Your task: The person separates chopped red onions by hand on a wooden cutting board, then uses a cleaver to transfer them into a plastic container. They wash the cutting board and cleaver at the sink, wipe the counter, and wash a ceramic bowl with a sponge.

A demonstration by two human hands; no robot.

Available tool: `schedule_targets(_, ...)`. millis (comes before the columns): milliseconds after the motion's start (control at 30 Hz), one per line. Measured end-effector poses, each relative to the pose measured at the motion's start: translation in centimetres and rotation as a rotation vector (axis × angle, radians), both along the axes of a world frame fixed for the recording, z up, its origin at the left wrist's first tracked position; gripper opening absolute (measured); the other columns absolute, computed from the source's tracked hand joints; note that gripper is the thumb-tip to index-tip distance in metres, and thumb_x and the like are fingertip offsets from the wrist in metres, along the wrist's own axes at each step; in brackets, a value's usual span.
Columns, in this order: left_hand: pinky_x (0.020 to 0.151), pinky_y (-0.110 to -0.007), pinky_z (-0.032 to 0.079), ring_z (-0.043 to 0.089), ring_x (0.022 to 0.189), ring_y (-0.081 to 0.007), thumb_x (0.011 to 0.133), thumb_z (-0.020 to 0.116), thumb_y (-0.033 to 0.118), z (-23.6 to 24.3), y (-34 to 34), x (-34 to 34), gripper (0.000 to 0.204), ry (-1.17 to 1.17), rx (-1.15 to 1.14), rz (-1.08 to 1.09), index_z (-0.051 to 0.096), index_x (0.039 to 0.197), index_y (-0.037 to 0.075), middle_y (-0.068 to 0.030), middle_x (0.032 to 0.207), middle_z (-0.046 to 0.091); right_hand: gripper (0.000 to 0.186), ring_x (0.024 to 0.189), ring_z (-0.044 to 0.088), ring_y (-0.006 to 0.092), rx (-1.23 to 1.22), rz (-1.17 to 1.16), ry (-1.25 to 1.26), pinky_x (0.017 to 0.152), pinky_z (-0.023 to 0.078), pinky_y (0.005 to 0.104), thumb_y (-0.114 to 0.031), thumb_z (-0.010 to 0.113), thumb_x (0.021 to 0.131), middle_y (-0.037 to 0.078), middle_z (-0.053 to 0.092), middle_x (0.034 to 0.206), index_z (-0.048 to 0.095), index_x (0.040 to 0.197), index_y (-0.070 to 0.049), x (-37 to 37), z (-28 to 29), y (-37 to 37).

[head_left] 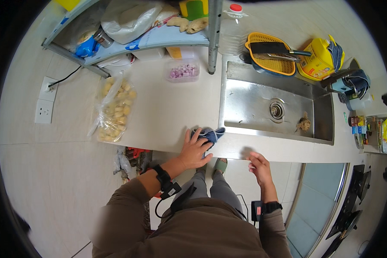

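My left hand [196,149] rests with spread fingers on a bunched blue striped cloth with pale cord [213,134] at the counter's front edge. My right hand [260,167] hangs just beyond that edge, below the sink, fingers loosely bent and apart, with nothing visible in them. The steel sink [249,103] holds a small brown lumpy clump [304,123] beside the drain. Left on the counter [167,112] lie a plastic bag of pale round pieces [118,112] and, at the back, a clear tub of chopped purple pieces [182,71].
A metal shelf [163,35] with bags overhangs the back left, its post [213,34] beside a large bottle [234,32]. Behind the sink are a yellow basket with a cleaver [268,49] and a yellow jug [316,58]. A cooktop [352,193] stands right, pipes [127,163] below left.
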State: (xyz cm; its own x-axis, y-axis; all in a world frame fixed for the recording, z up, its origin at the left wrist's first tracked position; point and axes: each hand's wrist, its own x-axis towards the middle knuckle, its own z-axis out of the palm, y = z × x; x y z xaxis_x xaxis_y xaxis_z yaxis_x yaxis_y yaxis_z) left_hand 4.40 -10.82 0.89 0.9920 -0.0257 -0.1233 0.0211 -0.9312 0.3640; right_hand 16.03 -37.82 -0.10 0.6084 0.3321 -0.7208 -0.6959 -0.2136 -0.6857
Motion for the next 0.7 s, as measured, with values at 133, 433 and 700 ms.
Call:
schedule_targets(133, 0.110, -0.057, 0.009, 0.025, 0.135, -0.0318, 0.091, 0.051, 0.033, -3.8, 0.6, 2.8, 0.046, -0.100, 0.035, -0.264, 0.048, 0.132, 0.012, -0.0082, 0.141, 0.038, 0.025, 0.067, 0.053, 0.0084, -0.074, -0.078, 0.049, 0.058, 0.043, 0.0210, -0.018, 0.058, 0.087, 0.003, 0.064, 0.091, 0.060, 0.108, -0.006, -3.1, -0.2, -2.7)
schedule_targets(433, 0.110, -0.046, 0.023, 0.031, 0.132, -0.0332, 0.091, 0.042, 0.012, -7.8, 5.2, 15.8, 0.045, -0.342, -0.225, 0.045, 0.039, 0.135, 0.002, -0.0164, 0.140, 0.038, 0.025, 0.066, 0.056, 0.0099, -0.248, -0.107, 0.061, 0.057, 0.045, 0.0228, -0.016, 0.056, 0.087, 0.006, 0.065, 0.087, 0.058, 0.108, -0.002, -8.2, 1.1, -4.1)
schedule_targets(700, 0.109, -0.047, 0.024, 0.030, 0.133, -0.0320, 0.093, 0.045, 0.020, -8.6, 3.7, 18.1, 0.037, -0.306, 0.006, -0.116, 0.051, 0.124, 0.003, -0.0101, 0.135, 0.045, 0.027, 0.069, 0.058, 0.0110, -0.281, -0.086, 0.130, 0.059, 0.047, 0.0233, -0.018, 0.057, 0.087, 0.007, 0.066, 0.090, 0.059, 0.109, -0.002, -11.4, 1.1, -4.6)
